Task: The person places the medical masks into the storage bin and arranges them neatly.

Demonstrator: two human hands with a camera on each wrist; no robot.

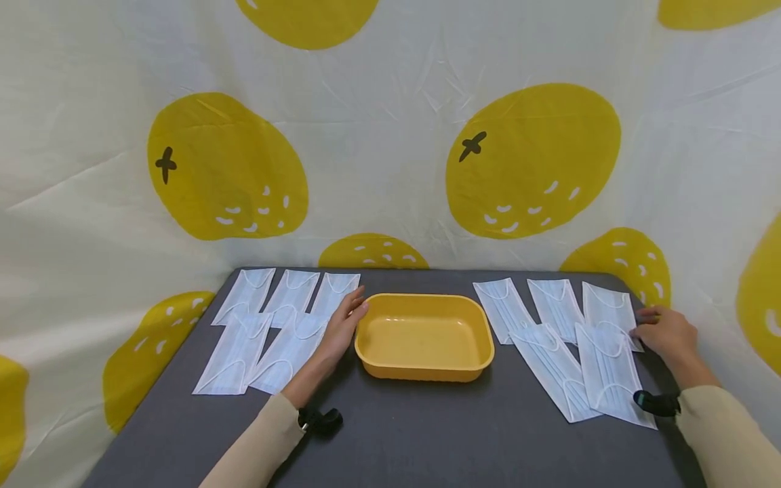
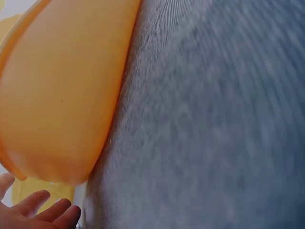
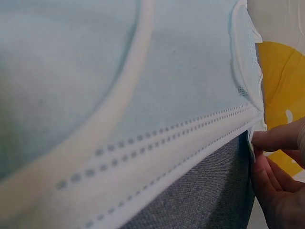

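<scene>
A yellow plastic tray (image 1: 425,372) stands mid-table, with several white face masks (image 1: 268,325) laid out to its left and several more (image 1: 561,346) to its right. My left hand (image 1: 349,315) lies with straight fingers on the inner left masks, fingertips beside the tray's left rim. The left wrist view shows those fingers (image 2: 45,210) spread below the tray's wall (image 2: 62,95). My right hand (image 1: 648,327) is at the outer edge of the rightmost mask (image 1: 610,310). In the right wrist view its fingertips (image 3: 274,140) pinch that mask's edge (image 3: 190,95).
The dark grey table (image 1: 427,434) is backed and flanked by a white cloth printed with yellow lemons (image 1: 531,159). Both forearms wear beige sleeves, and a small black camera (image 1: 323,420) sits at each wrist.
</scene>
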